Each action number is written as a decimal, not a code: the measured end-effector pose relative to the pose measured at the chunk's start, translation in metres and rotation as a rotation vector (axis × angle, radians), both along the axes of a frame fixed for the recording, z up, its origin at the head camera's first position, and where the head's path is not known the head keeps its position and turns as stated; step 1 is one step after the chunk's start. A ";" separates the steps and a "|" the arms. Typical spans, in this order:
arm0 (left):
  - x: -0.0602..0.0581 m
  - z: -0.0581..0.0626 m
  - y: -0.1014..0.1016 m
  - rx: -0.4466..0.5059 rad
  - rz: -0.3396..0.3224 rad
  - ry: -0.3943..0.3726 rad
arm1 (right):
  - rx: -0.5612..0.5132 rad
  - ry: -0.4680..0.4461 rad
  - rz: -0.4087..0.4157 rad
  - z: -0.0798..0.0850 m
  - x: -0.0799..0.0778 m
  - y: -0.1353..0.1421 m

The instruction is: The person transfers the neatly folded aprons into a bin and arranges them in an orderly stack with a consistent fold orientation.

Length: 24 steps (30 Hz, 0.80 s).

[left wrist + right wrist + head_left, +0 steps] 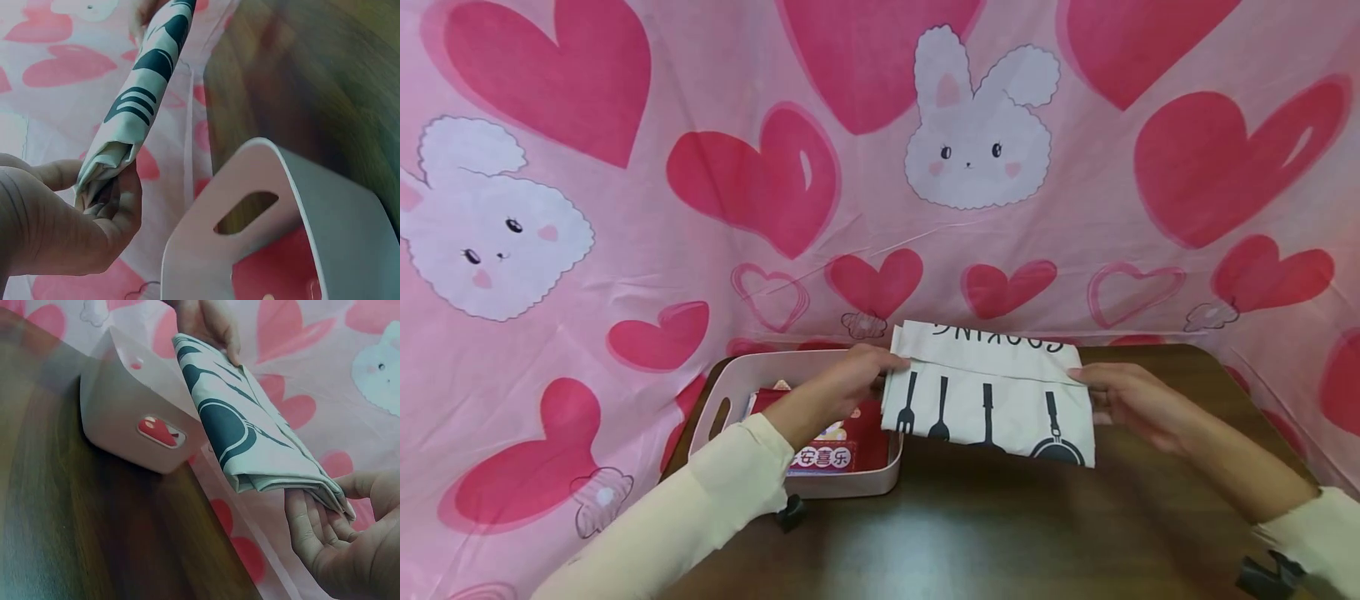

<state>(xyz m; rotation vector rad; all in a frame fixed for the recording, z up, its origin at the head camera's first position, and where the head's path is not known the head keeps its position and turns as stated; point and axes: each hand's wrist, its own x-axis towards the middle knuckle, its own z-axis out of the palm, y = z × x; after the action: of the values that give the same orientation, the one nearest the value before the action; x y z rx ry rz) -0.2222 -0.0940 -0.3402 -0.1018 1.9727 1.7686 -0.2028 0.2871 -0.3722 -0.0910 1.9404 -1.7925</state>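
A folded white cloth (992, 392), printed with dark cooking utensils and the upside-down word "COOKING", is held up above the table between both hands. My left hand (853, 379) pinches its left end, thumb on top and fingers underneath. At the opposite end, my right hand (1138, 404) grips the edge the same way, as the right wrist view shows with the fingers (306, 525) below the folds. Several stacked layers show at both ends of the cloth (134, 103). What the cloth is when unfolded cannot be told.
A pale pink plastic bin (891, 479) with handle holes stands on the left of the dark wooden table (970, 533), behind my left forearm. Inside it lies a red printed packet (872, 442). A pink curtain (865, 192) with hearts and rabbits hangs behind the table.
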 end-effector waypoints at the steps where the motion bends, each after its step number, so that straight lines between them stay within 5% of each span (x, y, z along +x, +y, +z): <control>1: 0.001 0.001 -0.002 0.001 0.005 0.000 | -0.007 0.000 0.007 0.001 0.000 -0.003; 24: 0.011 0.009 -0.051 -0.053 0.034 0.022 | -0.094 -0.018 0.024 0.014 -0.003 -0.055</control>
<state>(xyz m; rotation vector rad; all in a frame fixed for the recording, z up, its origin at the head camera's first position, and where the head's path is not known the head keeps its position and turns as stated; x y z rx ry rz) -0.2115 -0.1446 -0.3315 -0.1346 2.0458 1.7462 -0.2059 0.2322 -0.3582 -0.1285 1.8347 -1.8626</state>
